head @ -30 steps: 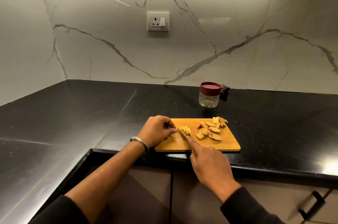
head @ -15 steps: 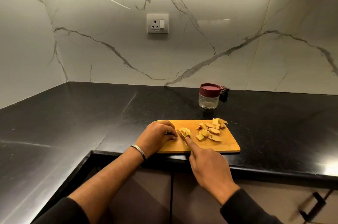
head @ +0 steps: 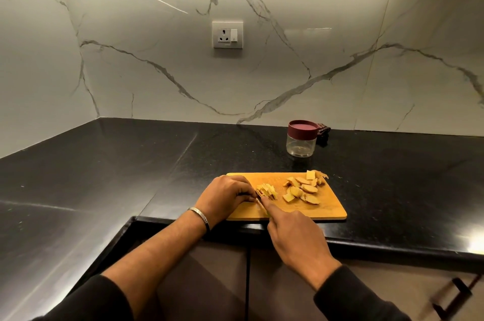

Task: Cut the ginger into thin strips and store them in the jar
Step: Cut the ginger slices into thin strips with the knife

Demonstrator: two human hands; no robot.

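Little changed since the earlier frames: left hand (head: 227, 196) slid slightly rightward along the cutting board (head: 328, 206), fingertips now tucked closer against the small stack of ginger slices (head: 267, 190); right hand (head: 297, 238) still in much the same spot, index finger stretched forward along the knife (head: 259, 201).

Left grip curled, knuckles up, fingertips pressing down on the near-left side of the ginger stack. Metal bangle (head: 199, 216) round the left wrist. Right grip closed round the knife handle, handle itself hidden under the palm, only a short stretch of blade visible beside the left fingertips and touching the stack's left edge. Cannot tell how deep the blade sits in the ginger.

Stack of pale yellow slices lying on the middle of the board, fanned and leaning. Separate loose heap of thicker ginger pieces (head: 303, 189) toward the board's far-right corner, apart from the stack, a few scraps at the very edge. Board lying flat on the black worktop (head: 131, 176), its near edge just at the worktop's front lip.

Clear jar (head: 301, 141) with dark red lid standing upright beyond the board, well apart from it, near the marble backsplash; lid on, nothing visible inside. Small dark object (head: 324, 130) just behind the jar, too indistinct to identify. Wall socket (head: 227, 34) above on the backsplash.
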